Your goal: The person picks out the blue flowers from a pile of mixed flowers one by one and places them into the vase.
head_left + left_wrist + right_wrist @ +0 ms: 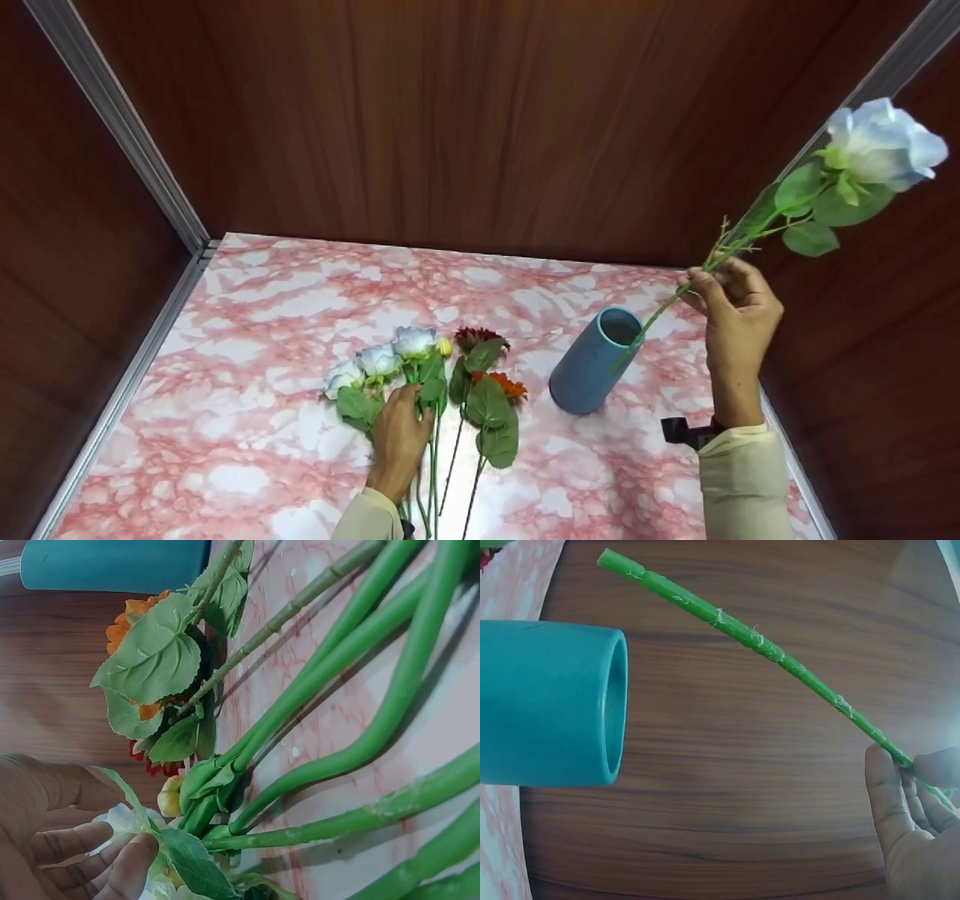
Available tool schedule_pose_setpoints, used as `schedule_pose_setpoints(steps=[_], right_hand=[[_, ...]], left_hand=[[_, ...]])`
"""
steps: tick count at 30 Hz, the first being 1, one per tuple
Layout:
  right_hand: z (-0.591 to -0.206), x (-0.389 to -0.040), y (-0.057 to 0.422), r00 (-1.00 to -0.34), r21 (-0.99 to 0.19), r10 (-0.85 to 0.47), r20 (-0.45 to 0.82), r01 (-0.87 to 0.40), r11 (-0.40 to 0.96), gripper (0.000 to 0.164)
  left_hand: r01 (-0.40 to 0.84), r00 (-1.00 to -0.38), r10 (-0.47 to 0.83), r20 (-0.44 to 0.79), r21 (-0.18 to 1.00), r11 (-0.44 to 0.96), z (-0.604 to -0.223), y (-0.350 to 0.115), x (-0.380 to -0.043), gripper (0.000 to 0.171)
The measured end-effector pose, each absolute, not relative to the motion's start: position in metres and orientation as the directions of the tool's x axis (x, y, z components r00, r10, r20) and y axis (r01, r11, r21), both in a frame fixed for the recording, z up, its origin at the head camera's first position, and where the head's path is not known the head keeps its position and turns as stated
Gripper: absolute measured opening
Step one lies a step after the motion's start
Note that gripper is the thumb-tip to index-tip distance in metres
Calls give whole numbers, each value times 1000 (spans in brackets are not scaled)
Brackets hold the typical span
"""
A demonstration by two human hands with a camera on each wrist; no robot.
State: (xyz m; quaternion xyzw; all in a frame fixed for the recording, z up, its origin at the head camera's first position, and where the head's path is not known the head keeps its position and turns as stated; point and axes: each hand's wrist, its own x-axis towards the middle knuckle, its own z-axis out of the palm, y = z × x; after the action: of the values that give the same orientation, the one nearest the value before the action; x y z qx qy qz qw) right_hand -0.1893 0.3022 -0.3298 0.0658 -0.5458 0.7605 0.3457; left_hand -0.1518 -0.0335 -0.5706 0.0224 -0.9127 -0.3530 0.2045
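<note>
One rose (889, 146) up at the vase's (585, 375) two o'clock, stem outside, pinched by my right hand (742, 319). None in vase; three roses (379, 360), bud (445, 346), red flower (478, 337), orange flower (508, 385) remain at nine, my left hand's (401, 439) fingers loose by leaves (360, 405).

Right hand (742, 311) up, thumb pinched against fingers. Left hand (403, 431) lower, back facing up, fingers relaxed.

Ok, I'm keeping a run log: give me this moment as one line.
right hand: holds blue-white flower by its stem | stem: lower end outside blue vase | left hand: at flowers lying on pink-and-white table
</note>
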Motion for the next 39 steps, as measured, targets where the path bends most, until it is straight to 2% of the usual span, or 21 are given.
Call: schedule_pose_setpoints(steps=[12, 20, 25, 39], right_hand=[[-326, -194, 306, -739, -776, 485, 469, -606, -174, 28], [-325, -196, 310, -712, -776, 507, 486, -619, -124, 28], [-323, -197, 312, -699, -751, 524, 487, -641, -158, 30], [-322, -196, 315, -669, -697, 541, 510, -690, -195, 31]], left_hand=[[5, -921, -250, 298, 652, 758, -575, -37, -151, 37], [-24, -932, -246, 268, 630, 777, -581, -39, -149, 38], [-19, -931, -236, 277, 610, 792, -582, -38, -151, 37], [-53, -955, -213, 207, 589, 806, -587, -36, -153, 38]])
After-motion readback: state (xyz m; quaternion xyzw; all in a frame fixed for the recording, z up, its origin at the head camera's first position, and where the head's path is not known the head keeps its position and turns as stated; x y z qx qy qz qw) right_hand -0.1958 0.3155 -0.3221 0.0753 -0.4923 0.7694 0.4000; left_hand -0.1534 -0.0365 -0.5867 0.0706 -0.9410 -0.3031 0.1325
